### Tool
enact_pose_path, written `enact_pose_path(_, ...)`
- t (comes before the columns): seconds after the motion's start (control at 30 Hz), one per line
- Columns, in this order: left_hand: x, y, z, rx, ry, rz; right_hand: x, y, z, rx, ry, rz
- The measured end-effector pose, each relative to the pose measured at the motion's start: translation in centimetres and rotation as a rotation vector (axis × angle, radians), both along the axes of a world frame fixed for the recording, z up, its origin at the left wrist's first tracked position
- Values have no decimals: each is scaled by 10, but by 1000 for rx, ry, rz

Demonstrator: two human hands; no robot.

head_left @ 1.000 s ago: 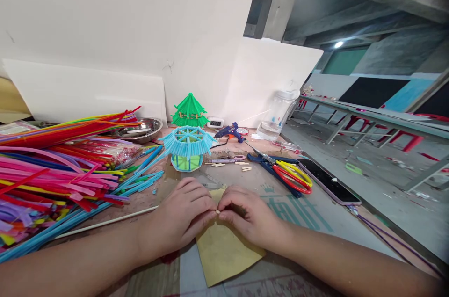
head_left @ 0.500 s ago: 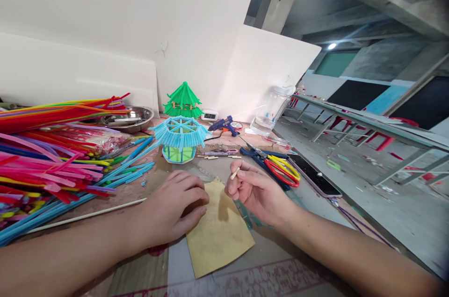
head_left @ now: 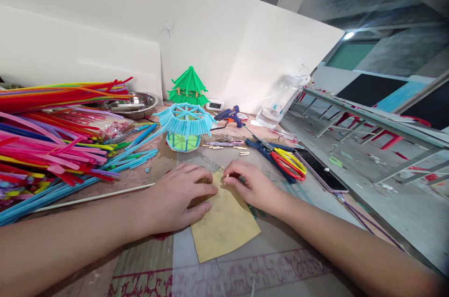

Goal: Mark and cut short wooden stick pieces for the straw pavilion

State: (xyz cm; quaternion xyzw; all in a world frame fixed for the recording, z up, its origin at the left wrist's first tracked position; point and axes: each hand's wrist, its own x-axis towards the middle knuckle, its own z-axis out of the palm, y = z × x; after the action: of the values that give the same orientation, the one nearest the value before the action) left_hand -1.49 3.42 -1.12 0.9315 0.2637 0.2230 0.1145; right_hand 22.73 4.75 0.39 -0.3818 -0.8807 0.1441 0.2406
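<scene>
A yellowish sheet (head_left: pixel 226 229) that looks like sandpaper lies flat on the table in front of me. My left hand (head_left: pixel 180 198) rests over its left side, fingers apart and holding nothing. Between thumb and fingertips, my right hand (head_left: pixel 254 185) pinches a short piece of pale wooden stick (head_left: pixel 227 177) close to the sheet's upper part. The fingers partly cover the piece. Beyond the hands stands a small model pavilion with a light-blue pipe-cleaner roof (head_left: pixel 185 119), and behind it a green tiered roof (head_left: pixel 190 86). Several more short stick pieces (head_left: pixel 217 148) lie past the sheet.
Bundles of coloured pipe cleaners (head_left: pixel 45 142) fill the left, near a metal bowl (head_left: pixel 143 106). A blue glue gun (head_left: pixel 229 115), a small digital clock (head_left: pixel 214 104) and a clear plastic jug (head_left: pixel 280 100) stand behind. Scissors (head_left: pixel 286 163) and a phone (head_left: pixel 321 170) lie at right.
My right hand has turned and lowered the stick piece towards the sheet, closer to my left hand. My left hand stays over the sheet's left side. The camera view has shifted slightly.
</scene>
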Motion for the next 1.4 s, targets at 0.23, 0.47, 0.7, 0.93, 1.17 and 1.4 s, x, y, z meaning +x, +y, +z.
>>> enact_pose_path(0.23,0,1,-2,27,-11,-1,0,-2,4,85,-125,11)
enact_pose_path(0.47,0,0,0,16,6,-5,2,1,2,75,-125,28)
enact_pose_path(0.7,-2,0,5,69,26,23,-1,-7,0,-35,-24,53)
enact_pose_path(0.93,1,0,4,37,13,-51,-5,-11,2,16,-53,145)
enact_pose_path(1.17,2,-1,5,3,15,-65,-6,-15,2,51,-89,164)
enact_pose_path(1.4,2,-1,3,27,5,-57,-4,-9,2,121,-145,121)
